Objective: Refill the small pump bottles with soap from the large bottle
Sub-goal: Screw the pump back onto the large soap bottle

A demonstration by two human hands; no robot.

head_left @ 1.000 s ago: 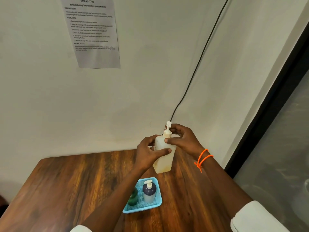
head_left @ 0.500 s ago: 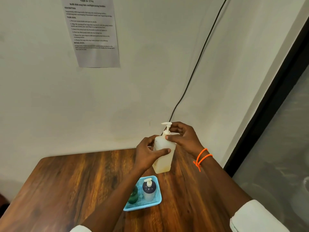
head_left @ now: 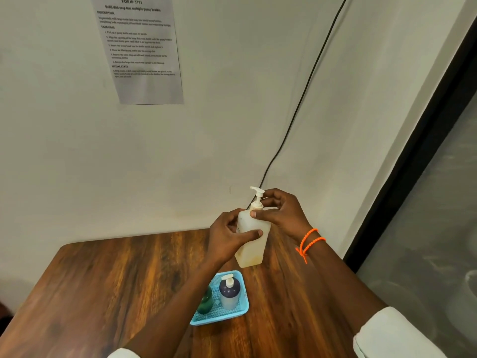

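Both hands hold the bottle (head_left: 251,237) upright on the tabletop (head_left: 108,285): left hand (head_left: 227,235) grips its body, right fingers (head_left: 268,200) have turned the pump (head_left: 257,196), likely unscrewing it.

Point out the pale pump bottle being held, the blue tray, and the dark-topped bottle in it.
pale pump bottle (head_left: 251,250), head view, lower body
blue tray (head_left: 219,317), head view, near rim
dark-topped bottle (head_left: 229,293), head view, shoulder

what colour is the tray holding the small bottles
Light blue tray, with a mesh-patterned floor, seen in the head view.
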